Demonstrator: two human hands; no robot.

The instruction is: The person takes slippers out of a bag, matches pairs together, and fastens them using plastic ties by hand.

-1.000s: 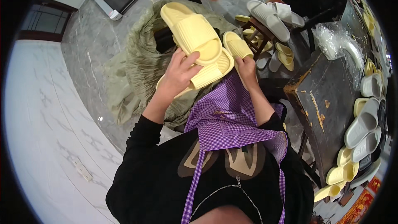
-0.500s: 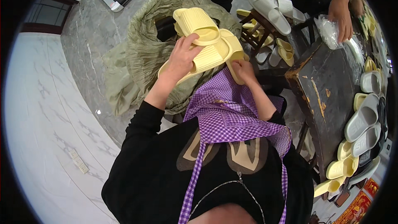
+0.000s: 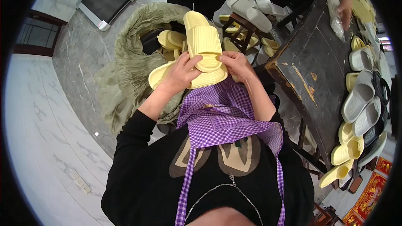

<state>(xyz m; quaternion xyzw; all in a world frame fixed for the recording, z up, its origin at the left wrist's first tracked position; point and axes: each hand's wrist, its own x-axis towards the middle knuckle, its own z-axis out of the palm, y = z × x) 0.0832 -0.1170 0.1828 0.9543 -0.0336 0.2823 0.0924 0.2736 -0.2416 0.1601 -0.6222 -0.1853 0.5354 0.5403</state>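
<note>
A: Biggest first, go; what's in view?

B: Dark worn table [image 3: 289,69] on the right, finish chipped near its left corner; olive fabric sack [image 3: 132,54] ahead and left, mouth open, yellow slippers [image 3: 171,39] and a black item [image 3: 151,41] inside; purple checked apron [image 3: 226,121] on the person, below the hands.

A: Next size down?

B: Low wooden stool [image 3: 240,20] past the table's left corner, pale grey slippers [image 3: 250,13] on top; grey-and-yellow slipper row [image 3: 360,96] down the table's right side; clear plastic packet [image 3: 334,12] on the table's far part.

A: Main item, where?

B: Upper yellow slipper [image 3: 204,37] in front of the person, by the sack's right side; ribbed strap up, far end pointing away; lower yellow slipper [image 3: 213,78] crosswise beneath, partly covered by it.

A: Hands; left?

B: Left hand [image 3: 182,73] grips the upper yellow slipper near its closer end, fingers bent over the left rim; wrist side sits over the lower yellow slipper.

A: Right?

B: Right hand [image 3: 238,65] has fingertips at the upper yellow slipper's right rim; pinching or just touching, can't tell.

A: Any other hand?

B: Co-worker's hand [image 3: 345,11], beside the clear plastic packet; its grip, can't tell.
</note>
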